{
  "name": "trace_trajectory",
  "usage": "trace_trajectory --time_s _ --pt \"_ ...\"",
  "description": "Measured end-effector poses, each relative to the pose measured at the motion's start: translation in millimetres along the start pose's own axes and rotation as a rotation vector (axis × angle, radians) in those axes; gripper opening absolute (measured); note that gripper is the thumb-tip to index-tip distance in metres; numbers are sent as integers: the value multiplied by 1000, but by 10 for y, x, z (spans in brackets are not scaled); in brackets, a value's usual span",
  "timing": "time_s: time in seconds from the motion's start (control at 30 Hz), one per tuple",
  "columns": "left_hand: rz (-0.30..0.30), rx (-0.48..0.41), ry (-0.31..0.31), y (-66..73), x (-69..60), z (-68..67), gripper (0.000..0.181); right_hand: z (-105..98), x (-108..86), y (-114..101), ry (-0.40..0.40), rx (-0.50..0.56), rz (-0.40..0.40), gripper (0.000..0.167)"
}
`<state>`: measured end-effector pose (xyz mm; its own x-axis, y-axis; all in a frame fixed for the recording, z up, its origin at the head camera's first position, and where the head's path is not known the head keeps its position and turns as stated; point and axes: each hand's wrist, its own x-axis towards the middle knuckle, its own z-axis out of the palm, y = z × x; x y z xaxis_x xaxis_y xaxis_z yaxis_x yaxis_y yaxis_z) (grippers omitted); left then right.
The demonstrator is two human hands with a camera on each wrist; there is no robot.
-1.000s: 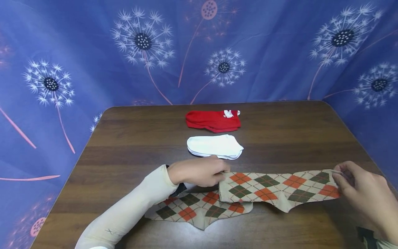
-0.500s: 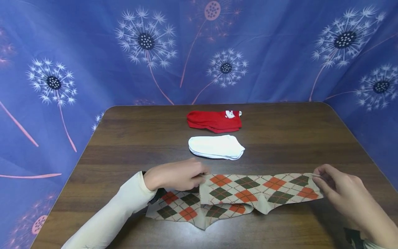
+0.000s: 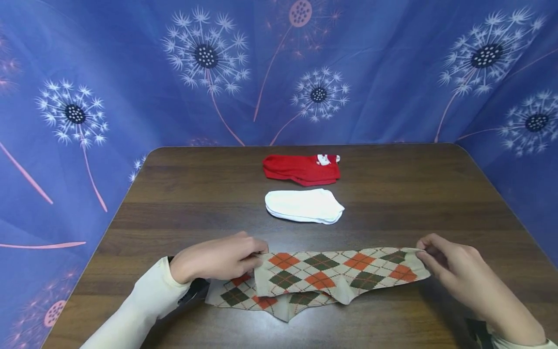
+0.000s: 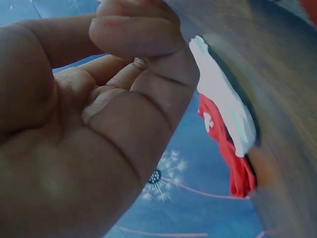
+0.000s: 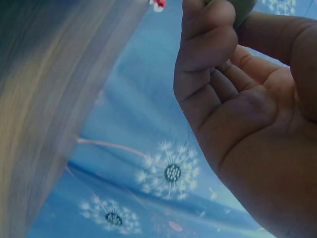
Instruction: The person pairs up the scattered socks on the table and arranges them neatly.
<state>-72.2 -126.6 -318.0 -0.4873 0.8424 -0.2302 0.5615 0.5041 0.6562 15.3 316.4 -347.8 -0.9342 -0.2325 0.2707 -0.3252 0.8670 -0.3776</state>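
In the head view, a beige argyle sock (image 3: 322, 271) with orange and green diamonds is stretched out sideways between my hands. My left hand (image 3: 218, 257) pinches its left end; my right hand (image 3: 462, 271) pinches the right end between thumb and fingers. Beneath it lies a second argyle sock (image 3: 235, 296) on the table, partly covered by the held one, its heel pointing toward me. The left wrist view shows the left palm and curled fingers, with the sock out of sight. In the right wrist view, a bit of greenish fabric (image 5: 243, 11) shows between thumb and fingers.
Behind the argyle socks lies a pair of white socks (image 3: 302, 206). Farther back is a pair of red socks (image 3: 296, 169) with a white figure on the cuff. The brown wooden table (image 3: 174, 194) ends at a blue dandelion-print cloth (image 3: 370, 72).
Both hands have moved left with the stretched sock, which now covers more of the sock on the table. The white and red socks stay in place.
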Motion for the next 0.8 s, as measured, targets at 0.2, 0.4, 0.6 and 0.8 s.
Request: trace_trajectory --time_s 0.2,0.4,0.6,0.8 --pt "-34 -38 6 -82 -217 42 28 101 67 -170 -32 29 -45 22" --pt "-78 -69 1 -193 -397 74 27 237 153 -300 -64 39 -74 18" --pt "-107 -88 -10 -291 -539 86 26 342 193 -425 -75 74 -105 20" --pt "-139 -97 -11 -366 -637 90 23 402 212 -531 -141 111 -97 18"
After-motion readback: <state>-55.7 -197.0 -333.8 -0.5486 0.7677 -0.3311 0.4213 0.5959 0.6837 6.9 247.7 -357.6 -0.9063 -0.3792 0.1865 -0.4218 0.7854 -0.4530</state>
